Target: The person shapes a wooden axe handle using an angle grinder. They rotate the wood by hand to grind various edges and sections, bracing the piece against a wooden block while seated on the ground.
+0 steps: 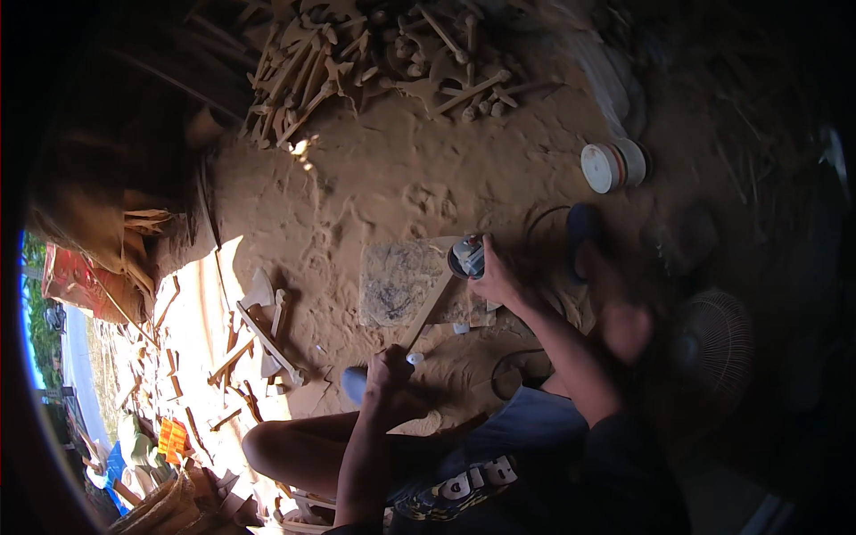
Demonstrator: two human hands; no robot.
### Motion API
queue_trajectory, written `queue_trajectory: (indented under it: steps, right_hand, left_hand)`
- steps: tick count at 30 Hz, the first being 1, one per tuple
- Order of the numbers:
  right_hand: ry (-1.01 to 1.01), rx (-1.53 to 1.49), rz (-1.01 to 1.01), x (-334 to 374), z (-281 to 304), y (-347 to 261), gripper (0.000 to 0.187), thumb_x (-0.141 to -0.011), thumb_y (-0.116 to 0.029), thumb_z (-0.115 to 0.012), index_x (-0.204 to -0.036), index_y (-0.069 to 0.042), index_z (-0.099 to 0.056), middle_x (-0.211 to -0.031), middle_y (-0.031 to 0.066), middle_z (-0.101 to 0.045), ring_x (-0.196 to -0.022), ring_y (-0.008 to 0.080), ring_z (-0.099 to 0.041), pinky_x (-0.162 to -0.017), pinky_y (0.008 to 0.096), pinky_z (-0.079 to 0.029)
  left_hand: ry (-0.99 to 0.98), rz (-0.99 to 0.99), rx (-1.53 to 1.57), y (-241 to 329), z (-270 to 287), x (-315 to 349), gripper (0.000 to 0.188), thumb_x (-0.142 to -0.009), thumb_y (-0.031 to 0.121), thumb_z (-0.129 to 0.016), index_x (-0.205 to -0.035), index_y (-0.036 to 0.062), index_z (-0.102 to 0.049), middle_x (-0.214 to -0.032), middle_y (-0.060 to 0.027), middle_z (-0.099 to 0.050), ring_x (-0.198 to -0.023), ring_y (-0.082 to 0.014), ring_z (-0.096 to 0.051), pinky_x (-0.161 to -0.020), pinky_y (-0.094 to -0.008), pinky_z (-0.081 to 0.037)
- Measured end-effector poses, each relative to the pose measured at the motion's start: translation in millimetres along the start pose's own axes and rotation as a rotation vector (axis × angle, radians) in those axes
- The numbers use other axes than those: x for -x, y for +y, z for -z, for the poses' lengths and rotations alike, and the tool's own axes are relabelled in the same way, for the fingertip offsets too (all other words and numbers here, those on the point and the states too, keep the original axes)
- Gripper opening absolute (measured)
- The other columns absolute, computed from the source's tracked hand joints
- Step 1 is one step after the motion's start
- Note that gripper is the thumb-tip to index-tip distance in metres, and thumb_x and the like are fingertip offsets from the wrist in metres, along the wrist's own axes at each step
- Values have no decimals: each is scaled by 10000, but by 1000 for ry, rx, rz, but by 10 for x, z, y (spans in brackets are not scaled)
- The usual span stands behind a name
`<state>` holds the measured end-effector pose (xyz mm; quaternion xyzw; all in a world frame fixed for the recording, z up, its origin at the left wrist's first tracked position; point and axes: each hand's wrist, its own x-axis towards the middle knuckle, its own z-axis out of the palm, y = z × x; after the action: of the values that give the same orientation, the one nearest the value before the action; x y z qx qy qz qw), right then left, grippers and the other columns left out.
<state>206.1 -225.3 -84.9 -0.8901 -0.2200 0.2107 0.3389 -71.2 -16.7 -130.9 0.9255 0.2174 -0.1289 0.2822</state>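
Observation:
My right hand (495, 279) is wrapped round an angle grinder (470, 254) with a grey head and a dark round disc or guard. In my left hand (390, 367) is the near end of a long, pale tan bone-like strip (431, 309). The strip slants up and to the right, and its far end meets the grinder's disc. Whether the two touch cannot be made out. Beneath them lies a flat, worn square board (392, 283) with dark stains, dusted over. A small white piece (461, 328) sits by the board's near edge.
Long bones (308, 76) are heaped on the dusty ground at the far side. More bones (267, 343) lie in sunlight at left. A white bucket (604, 168) rests on its side at the far right; a fan (716, 343) stands at right. A dark cord (504, 367) curls near my leg.

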Motion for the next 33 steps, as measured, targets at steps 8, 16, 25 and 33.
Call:
queue_trajectory:
  steps: [8,16,25,33]
  right_hand:
    - [142,30,-96,-429,580,226,794,-789,-175,-782,-1428,16,-350,-1202,354,-665,-1127,516,-666,-931,544,-561]
    - [318,-112,-73,-215,744,-206,902,-765,-287,-815,-1478,34,-364,-1312,355,-604,-1211,498,-632,-1005,497,-523]
    - [703,-150,57,297,1721,-116,940,-876,-230,-830,-1619,38,-320,-1596,245,-456,-1464,347,-480,-1211,442,-407]
    - [734,61,11,506,1597,-61,957,-880,-403,-862,-1595,-2,-369,-1540,253,-506,-1428,385,-502,-1189,475,-409]
  left_hand:
    - [50,-111,1,-129,-199,-107,182,-821,209,-730,-946,78,-744,-888,-213,-760,-840,-435,-755,-722,-518,-611]
    - [81,-157,231,26,447,137,359,-823,159,-725,-1176,92,-731,-1245,-149,-660,-1056,-363,-686,-894,-454,-580]
    - [-166,8,998,2,624,220,569,-782,116,-732,-1347,59,-695,-1171,-145,-717,-1111,-219,-663,-977,-394,-538]
    - [-469,66,1668,-78,-71,-220,218,-982,173,-567,-1120,69,-699,-1019,-63,-712,-880,-190,-703,-771,-339,-579]
